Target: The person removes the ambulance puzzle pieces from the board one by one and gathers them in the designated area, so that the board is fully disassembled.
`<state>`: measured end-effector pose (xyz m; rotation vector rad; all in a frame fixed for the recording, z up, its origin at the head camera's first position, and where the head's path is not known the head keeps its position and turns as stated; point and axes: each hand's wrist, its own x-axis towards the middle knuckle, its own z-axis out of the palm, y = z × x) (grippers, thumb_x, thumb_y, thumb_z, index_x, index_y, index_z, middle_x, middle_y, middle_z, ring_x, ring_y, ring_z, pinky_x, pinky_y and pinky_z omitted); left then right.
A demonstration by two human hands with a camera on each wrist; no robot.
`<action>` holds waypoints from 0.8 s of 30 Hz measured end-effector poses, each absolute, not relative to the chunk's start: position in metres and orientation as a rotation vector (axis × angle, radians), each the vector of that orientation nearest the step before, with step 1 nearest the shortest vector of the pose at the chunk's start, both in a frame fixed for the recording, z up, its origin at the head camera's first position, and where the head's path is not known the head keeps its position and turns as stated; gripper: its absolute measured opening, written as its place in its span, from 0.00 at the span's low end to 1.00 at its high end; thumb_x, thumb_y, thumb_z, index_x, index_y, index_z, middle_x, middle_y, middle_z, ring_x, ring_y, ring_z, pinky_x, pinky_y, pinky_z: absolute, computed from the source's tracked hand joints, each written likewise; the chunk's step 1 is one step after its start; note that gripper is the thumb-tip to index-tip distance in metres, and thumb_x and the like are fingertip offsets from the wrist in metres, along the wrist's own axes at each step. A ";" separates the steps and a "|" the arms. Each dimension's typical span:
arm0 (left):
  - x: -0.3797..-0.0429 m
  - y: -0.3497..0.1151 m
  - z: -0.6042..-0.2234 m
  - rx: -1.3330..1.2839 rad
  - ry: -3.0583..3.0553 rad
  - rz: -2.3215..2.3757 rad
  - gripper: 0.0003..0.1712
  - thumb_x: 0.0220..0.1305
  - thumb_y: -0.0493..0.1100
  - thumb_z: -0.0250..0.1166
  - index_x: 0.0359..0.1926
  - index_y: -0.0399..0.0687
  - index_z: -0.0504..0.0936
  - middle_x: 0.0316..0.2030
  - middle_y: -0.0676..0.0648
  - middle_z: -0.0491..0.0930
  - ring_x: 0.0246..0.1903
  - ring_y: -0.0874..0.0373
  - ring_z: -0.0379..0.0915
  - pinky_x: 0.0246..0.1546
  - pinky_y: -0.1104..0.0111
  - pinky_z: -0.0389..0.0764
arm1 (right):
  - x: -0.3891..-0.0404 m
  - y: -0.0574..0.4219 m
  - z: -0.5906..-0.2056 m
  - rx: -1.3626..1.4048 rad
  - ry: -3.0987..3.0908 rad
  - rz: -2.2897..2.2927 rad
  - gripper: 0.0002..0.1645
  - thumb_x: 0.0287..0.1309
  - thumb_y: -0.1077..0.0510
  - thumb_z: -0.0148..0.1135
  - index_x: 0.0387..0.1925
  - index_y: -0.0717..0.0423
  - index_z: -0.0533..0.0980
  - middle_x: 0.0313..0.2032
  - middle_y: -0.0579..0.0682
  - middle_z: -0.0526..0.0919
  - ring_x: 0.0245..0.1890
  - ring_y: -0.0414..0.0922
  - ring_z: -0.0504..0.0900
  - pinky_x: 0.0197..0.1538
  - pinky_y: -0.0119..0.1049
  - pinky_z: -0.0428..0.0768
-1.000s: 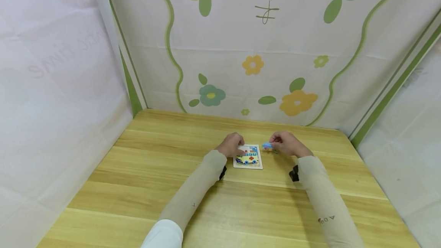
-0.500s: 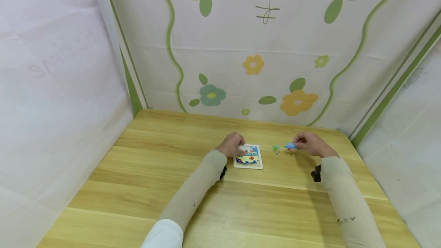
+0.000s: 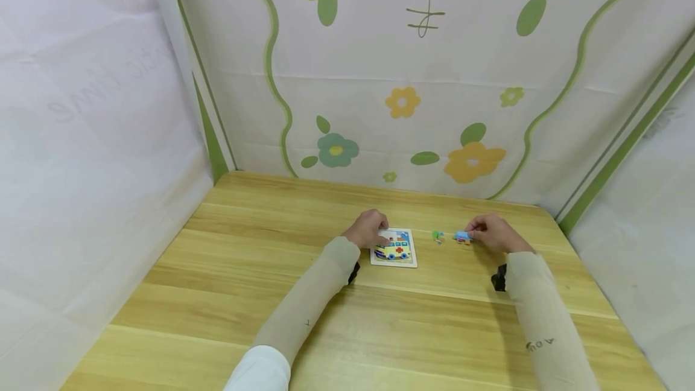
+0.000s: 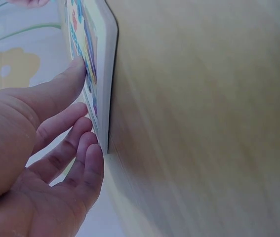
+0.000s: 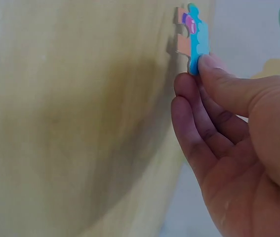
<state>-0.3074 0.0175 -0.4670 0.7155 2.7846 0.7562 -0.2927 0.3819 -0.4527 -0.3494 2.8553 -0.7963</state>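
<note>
A square jigsaw puzzle board (image 3: 394,266) with a pale frame and a yellow ambulance picture lies on the table. My left hand (image 3: 369,229) holds it at its left side; in the left wrist view the thumb (image 4: 73,74) presses on the picture face and the curled fingers lie along the frame's edge. To the right of the board, my right hand (image 3: 493,234) pinches a puzzle piece (image 5: 196,42) between thumb and fingers. That piece is blue with pink and orange parts, and stands tilted up close to the tabletop. Part of the picture is hidden under the left hand.
A small green puzzle piece (image 3: 437,236) lies between the board and the right hand. The wooden table (image 3: 347,330) ends at a white cloth wall (image 3: 347,65) with printed flowers. Cloth walls also stand at left and right.
My right hand has moved to the right with the blue puzzle piece, away from the board, then lowered slightly. The green piece has come into sight. My left hand stays on the board.
</note>
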 end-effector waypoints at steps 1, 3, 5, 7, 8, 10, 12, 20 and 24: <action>-0.308 0.018 -0.467 0.715 2.785 0.754 0.22 0.64 0.45 0.77 0.55 0.40 0.86 0.51 0.46 0.82 0.49 0.57 0.76 0.56 0.67 0.81 | -0.293 0.382 -0.454 -0.344 2.861 -0.793 0.07 0.74 0.64 0.62 0.43 0.62 0.85 0.38 0.56 0.87 0.37 0.44 0.79 0.43 0.38 0.78; -0.307 0.018 -0.467 0.710 2.784 0.755 0.22 0.64 0.45 0.77 0.55 0.41 0.86 0.51 0.47 0.82 0.48 0.58 0.75 0.56 0.67 0.81 | -0.293 0.382 -0.457 -0.338 2.871 -0.784 0.07 0.74 0.64 0.61 0.43 0.62 0.85 0.38 0.56 0.87 0.38 0.45 0.80 0.43 0.39 0.78; -0.307 0.019 -0.467 0.706 2.784 0.758 0.21 0.64 0.45 0.78 0.55 0.41 0.86 0.51 0.47 0.82 0.48 0.58 0.75 0.56 0.67 0.81 | -0.294 0.382 -0.459 -0.331 2.874 -0.781 0.08 0.75 0.64 0.61 0.44 0.63 0.85 0.39 0.56 0.87 0.38 0.45 0.80 0.44 0.40 0.79; -0.307 0.019 -0.466 0.704 2.784 0.760 0.21 0.64 0.45 0.78 0.55 0.40 0.86 0.51 0.47 0.82 0.48 0.58 0.75 0.56 0.67 0.81 | -0.294 0.382 -0.460 -0.319 2.876 -0.776 0.08 0.75 0.64 0.61 0.44 0.63 0.85 0.39 0.57 0.87 0.38 0.45 0.80 0.44 0.41 0.79; -0.306 0.019 -0.466 0.704 2.783 0.761 0.21 0.64 0.45 0.77 0.55 0.40 0.86 0.51 0.47 0.82 0.49 0.58 0.76 0.56 0.67 0.81 | -0.295 0.381 -0.460 -0.311 2.878 -0.774 0.08 0.75 0.64 0.61 0.44 0.63 0.85 0.40 0.57 0.87 0.38 0.45 0.80 0.44 0.41 0.79; -0.306 0.019 -0.465 0.706 2.783 0.762 0.21 0.65 0.45 0.77 0.55 0.40 0.86 0.51 0.46 0.82 0.49 0.57 0.76 0.56 0.67 0.81 | -0.295 0.381 -0.461 -0.305 2.882 -0.765 0.08 0.75 0.64 0.61 0.45 0.64 0.85 0.40 0.57 0.87 0.38 0.45 0.80 0.45 0.41 0.79; -0.306 0.019 -0.465 0.707 2.781 0.765 0.21 0.65 0.44 0.77 0.55 0.40 0.86 0.51 0.46 0.82 0.49 0.57 0.76 0.56 0.67 0.81 | -0.295 0.380 -0.461 -0.297 2.886 -0.755 0.08 0.75 0.64 0.61 0.44 0.64 0.85 0.40 0.58 0.87 0.38 0.45 0.80 0.45 0.41 0.79; -0.307 0.019 -0.467 0.705 2.785 0.761 0.21 0.65 0.45 0.77 0.55 0.40 0.86 0.51 0.46 0.82 0.48 0.57 0.75 0.55 0.66 0.81 | -0.291 0.373 -0.457 -0.299 2.892 -0.731 0.09 0.74 0.64 0.62 0.45 0.65 0.85 0.41 0.59 0.88 0.42 0.49 0.83 0.51 0.51 0.81; -0.306 0.019 -0.466 0.703 2.786 0.758 0.21 0.65 0.44 0.77 0.55 0.40 0.86 0.52 0.46 0.82 0.48 0.57 0.74 0.55 0.66 0.81 | -0.292 0.373 -0.456 -0.295 2.895 -0.712 0.09 0.74 0.63 0.62 0.45 0.64 0.85 0.42 0.59 0.88 0.44 0.51 0.84 0.53 0.54 0.82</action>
